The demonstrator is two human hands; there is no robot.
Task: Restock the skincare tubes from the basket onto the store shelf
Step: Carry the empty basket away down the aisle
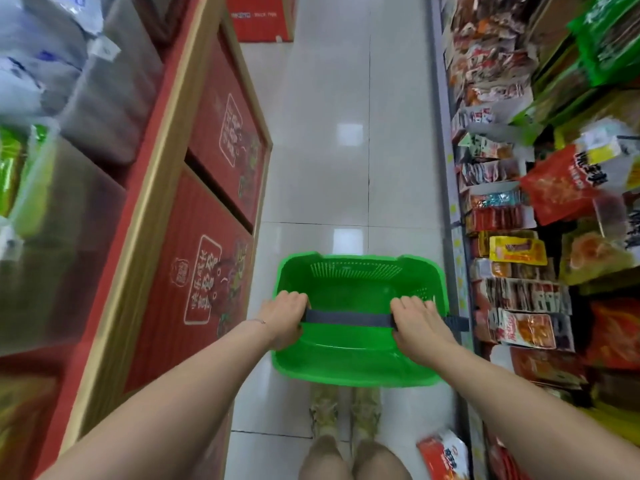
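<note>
A green plastic basket (pixel 360 365) hangs in front of me above the white tiled floor. A dark grey handle (pixel 349 318) runs across its top. My left hand (pixel 282 315) grips the handle's left end and my right hand (pixel 417 323) grips its right end. The basket's inside shows only bare green plastic; I see no skincare tubes in it.
A red and wood display stand (pixel 194 209) with bins lines the left side of the aisle. Shelves of snack packets (pixel 512 216) line the right. The tiled aisle floor (pixel 346 133) runs ahead between them. A red box (pixel 259 19) stands at the far end.
</note>
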